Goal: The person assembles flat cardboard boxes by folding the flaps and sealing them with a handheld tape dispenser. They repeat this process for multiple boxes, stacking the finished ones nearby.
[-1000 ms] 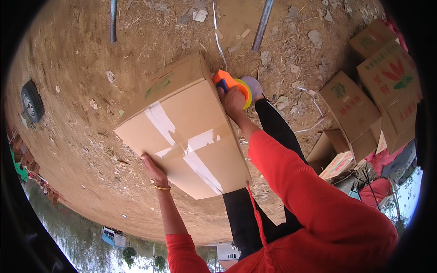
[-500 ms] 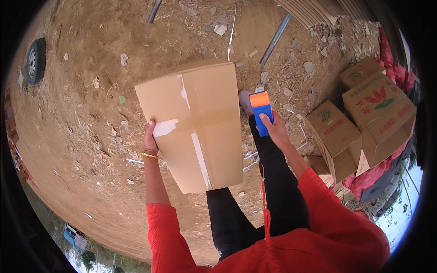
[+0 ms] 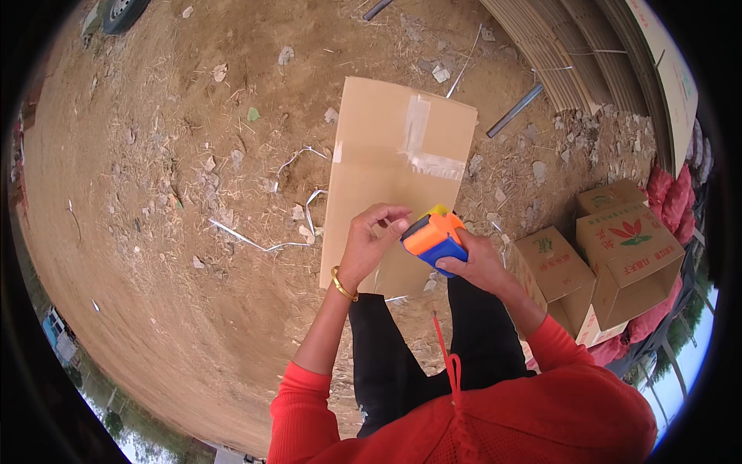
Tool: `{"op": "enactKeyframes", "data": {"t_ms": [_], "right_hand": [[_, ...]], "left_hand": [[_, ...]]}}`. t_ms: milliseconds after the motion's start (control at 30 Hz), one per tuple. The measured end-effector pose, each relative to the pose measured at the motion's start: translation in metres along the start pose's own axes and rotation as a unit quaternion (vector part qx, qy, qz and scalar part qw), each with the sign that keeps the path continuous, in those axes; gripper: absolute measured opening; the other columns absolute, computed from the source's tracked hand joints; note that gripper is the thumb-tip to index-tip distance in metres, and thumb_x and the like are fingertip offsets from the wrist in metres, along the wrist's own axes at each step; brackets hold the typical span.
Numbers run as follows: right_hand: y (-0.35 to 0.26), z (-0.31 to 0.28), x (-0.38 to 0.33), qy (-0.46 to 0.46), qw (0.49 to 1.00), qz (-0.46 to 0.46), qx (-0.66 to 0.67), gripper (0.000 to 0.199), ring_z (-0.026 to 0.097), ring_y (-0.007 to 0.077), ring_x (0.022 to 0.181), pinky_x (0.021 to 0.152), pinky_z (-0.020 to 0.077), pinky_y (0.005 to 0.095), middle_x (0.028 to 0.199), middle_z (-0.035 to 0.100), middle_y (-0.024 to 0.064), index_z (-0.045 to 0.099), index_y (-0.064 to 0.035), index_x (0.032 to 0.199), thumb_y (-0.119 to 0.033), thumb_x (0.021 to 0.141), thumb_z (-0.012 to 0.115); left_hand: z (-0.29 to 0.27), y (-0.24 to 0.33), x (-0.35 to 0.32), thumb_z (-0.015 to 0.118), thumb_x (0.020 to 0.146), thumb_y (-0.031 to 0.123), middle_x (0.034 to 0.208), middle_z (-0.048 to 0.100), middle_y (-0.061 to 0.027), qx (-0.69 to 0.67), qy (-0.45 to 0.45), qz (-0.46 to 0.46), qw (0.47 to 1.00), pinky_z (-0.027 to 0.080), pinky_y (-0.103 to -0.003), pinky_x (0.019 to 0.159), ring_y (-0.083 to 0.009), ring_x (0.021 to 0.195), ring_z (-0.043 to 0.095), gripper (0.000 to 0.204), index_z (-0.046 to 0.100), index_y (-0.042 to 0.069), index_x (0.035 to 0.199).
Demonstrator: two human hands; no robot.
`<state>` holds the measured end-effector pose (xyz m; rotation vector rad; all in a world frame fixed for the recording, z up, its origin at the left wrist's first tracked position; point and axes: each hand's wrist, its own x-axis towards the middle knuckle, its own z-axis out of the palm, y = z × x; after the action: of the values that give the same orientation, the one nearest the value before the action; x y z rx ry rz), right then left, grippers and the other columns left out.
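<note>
A plain brown cardboard box (image 3: 375,170) stands in front of my legs, with clear tape strips (image 3: 417,139) crossing its far part. Over its near right part, my right hand (image 3: 483,263) grips a blue and orange tape dispenser (image 3: 437,238), its orange end turned toward my left hand. A bit of yellow shows on its far side. My left hand (image 3: 375,241) is at the dispenser's front edge, fingers curled and thumb close to the index finger. Whether a tape end lies between those fingertips is too small to tell.
Printed cartons (image 3: 630,240), some with open ends, stand at the right beside red mesh sacks (image 3: 672,205). Stacked flat cardboard (image 3: 572,54) fills the far right. A metal pipe (image 3: 515,110) and white strapping (image 3: 251,241) lie on the dirt; a wheel (image 3: 122,11) is far left.
My left hand has left the box's left side and come to the dispenser. The dispenser has turned in my right hand. The box now shows a different face, with crossing tape.
</note>
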<state>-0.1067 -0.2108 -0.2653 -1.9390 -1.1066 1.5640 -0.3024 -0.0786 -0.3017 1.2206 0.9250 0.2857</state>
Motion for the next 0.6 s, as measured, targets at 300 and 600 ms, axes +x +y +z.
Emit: {"op": "enactKeyframes", "data": {"t_ms": [300,600], "right_hand": [[-0.043,0.048,0.013,-0.128,0.990,0.047,-0.034,0.056,0.065,0.0281,0.078,0.072,0.0506,0.0358,0.087,0.065,0.0190,0.059,0.0059,0.103,-0.044,0.080,0.070],[-0.081,0.039,-0.001,-0.187,0.970,0.121,-0.096,0.052,0.063,0.0226,0.076,0.071,0.0487,0.0346,0.086,0.065,0.0153,0.062,0.0034,0.103,-0.044,0.081,0.067]], "left_hand": [[-0.023,-0.049,-0.062,0.064,0.088,0.007,0.072,0.064,-0.0005,-0.146,0.202,-0.081,0.965,0.046,-0.022,0.059,-0.0054,0.064,0.054,0.010,0.068,-0.001,0.085],[-0.142,-0.135,-0.062,0.069,0.081,0.007,0.066,0.060,-0.0003,-0.157,0.480,-0.084,0.859,0.037,-0.022,0.054,-0.0059,0.058,0.048,0.009,0.070,-0.002,0.079]]}}
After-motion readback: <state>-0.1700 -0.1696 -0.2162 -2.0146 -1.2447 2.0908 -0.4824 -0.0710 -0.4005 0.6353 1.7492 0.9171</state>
